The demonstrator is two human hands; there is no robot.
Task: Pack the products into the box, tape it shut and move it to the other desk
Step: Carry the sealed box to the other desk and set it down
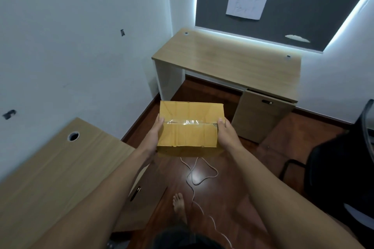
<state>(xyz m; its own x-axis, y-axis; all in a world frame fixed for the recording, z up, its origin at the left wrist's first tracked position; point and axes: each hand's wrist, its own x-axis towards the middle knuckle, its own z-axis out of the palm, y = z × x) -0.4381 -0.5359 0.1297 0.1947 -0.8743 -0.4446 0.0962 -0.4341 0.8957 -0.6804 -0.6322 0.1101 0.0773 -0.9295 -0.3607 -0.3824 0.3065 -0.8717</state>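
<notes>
A brown cardboard box (190,131) is held in the air above the floor, its top flaps closed and a strip of clear tape across the seam. My left hand (154,134) grips its left side and my right hand (227,134) grips its right side, thumbs on top. A wooden desk (226,62) stands ahead against the far wall, its top bare. Another wooden desk (50,172) lies at my lower left. The box's contents are hidden.
A white cable (194,178) snakes over the dark wooden floor under the box, near my bare foot (179,205). A black office chair (342,168) stands at the right. A drawer cabinet (261,117) sits under the far desk's right end.
</notes>
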